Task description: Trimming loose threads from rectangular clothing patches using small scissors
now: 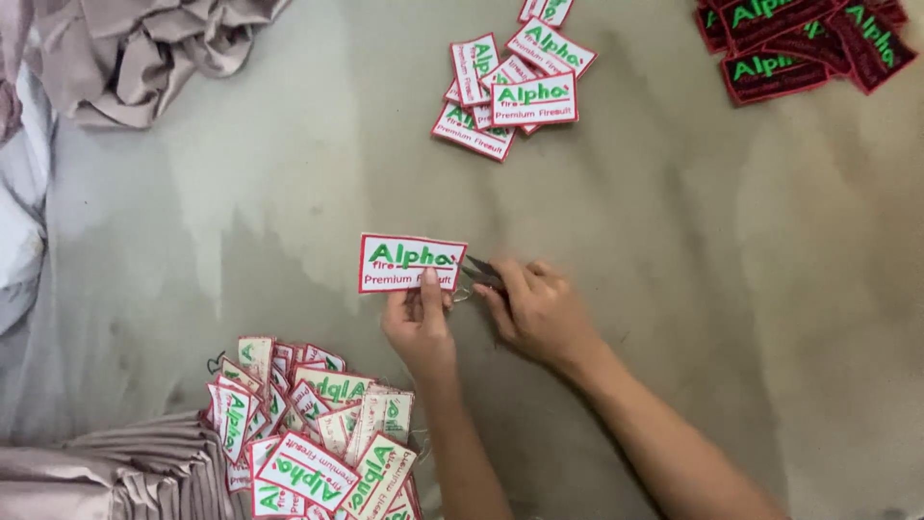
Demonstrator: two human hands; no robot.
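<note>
The grey-green bench (pixel 674 250), worn and stained in streaks, fills the view; no walls or other parts of the room are visible. Crumpled beige cloth (pixel 144 53) lies at the upper left edge, with more folded beige fabric (pixel 125 472) at the lower left corner.

A large loose heap of white embroidered patches with red borders and green lettering (pixel 308 433) sits at lower left, partly on the folded fabric. A smaller pile of the same white patches (pixel 510 82) lies at top centre. A stack of dark red patches with green lettering (pixel 799 43) sits at upper right, well apart from the hands.

The left hand (pixel 419 323) pinches the lower edge of one white rectangular patch (pixel 412 262), thumb on its face, the patch held flat near the bench centre. The right hand (pixel 539 308) is closed around small dark thread snips (pixel 478 271), the blade tips just at the patch's right edge; whether the blades are parted cannot be told.

Risks, as judged: the tips stand close to the red border stitching, so a slip could cut the edging rather than a stray thread. The left fingers (pixel 430 284) are near the blades and could be nicked. A one-edge pinch may let the patch pivot.
</note>
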